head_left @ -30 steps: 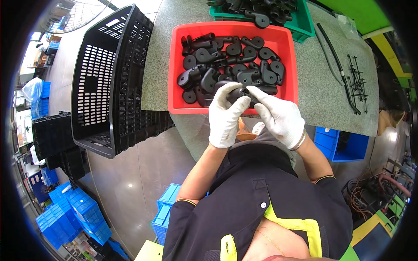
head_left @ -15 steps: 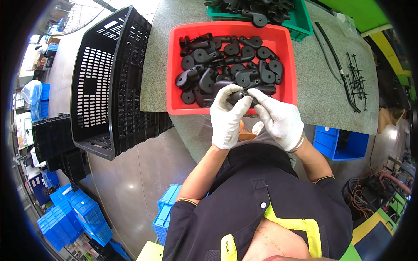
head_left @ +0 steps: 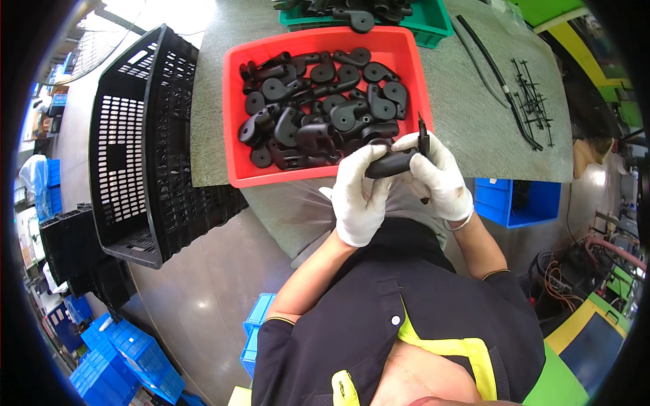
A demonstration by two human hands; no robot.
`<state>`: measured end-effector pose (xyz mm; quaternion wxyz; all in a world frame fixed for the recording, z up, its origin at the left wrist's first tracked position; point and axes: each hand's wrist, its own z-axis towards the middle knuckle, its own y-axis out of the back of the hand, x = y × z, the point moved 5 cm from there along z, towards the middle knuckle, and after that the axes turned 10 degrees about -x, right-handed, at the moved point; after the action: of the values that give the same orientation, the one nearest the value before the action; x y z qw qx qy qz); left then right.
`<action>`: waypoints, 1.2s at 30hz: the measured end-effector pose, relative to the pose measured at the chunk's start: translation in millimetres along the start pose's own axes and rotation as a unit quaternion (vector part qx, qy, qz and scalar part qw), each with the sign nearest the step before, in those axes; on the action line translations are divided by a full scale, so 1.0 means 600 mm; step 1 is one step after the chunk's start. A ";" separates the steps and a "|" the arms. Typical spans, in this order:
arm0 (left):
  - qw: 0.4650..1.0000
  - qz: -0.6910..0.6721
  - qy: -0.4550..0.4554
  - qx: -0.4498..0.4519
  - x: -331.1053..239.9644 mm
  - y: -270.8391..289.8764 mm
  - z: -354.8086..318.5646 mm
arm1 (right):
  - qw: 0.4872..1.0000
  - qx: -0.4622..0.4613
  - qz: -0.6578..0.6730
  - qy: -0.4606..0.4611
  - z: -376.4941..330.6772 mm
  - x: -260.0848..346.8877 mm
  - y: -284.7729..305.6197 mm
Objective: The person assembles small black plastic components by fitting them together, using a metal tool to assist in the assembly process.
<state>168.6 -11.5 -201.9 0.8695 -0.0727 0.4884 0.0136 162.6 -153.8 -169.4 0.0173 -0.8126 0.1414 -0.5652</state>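
Both hands wear white gloves and meet over the near edge of the red bin (head_left: 237,177). My left hand (head_left: 360,196) is closed around a black molded plastic part (head_left: 391,164), its smooth rounded side turned up. Beside it, my right hand (head_left: 437,177) grips a slim dark tool (head_left: 423,137) whose thin point sticks up past the fingers; its exact kind cannot be made out. The right fingers lie against the end of the part. Several similar black parts with round disc-shaped ends (head_left: 345,116) are heaped in the bin.
Behind the red bin, a green crate (head_left: 433,28) holds more black parts. A black hose (head_left: 497,78) and thin black branched pieces (head_left: 533,101) lie on the grey table (head_left: 467,128) at right. A tall black crate (head_left: 162,149) stands left; a blue bin (head_left: 494,203) is below the table's right.
The slim pointed tool now shows upright in my right hand. The held part is turned and nearer to me, more of it in sight. The whole view has shifted somewhat.
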 end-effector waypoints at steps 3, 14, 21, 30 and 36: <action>0.995 0.028 -0.043 0.083 -0.014 -0.014 -0.001 | 0.995 0.036 0.093 0.029 -0.004 -0.021 0.020; 0.962 0.131 -0.130 0.201 -0.028 -0.032 -0.016 | 0.976 0.066 0.210 0.002 -0.024 -0.054 0.052; 0.935 0.045 -0.253 0.244 -0.049 -0.045 -0.010 | 0.998 -0.026 0.041 0.033 -0.032 -0.043 0.074; 0.971 -0.144 0.107 0.158 -0.011 -0.067 -0.058 | 0.999 -0.045 0.009 0.015 -0.023 -0.037 0.120; 0.964 -0.157 0.139 0.165 -0.004 -0.073 -0.066 | 0.997 -0.047 -0.051 0.035 -0.009 -0.030 0.132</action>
<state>138.1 -60.5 -215.4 0.7842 -0.0052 0.5826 -0.2135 134.8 -224.7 -198.9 -0.0544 -0.7982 0.1269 -0.5864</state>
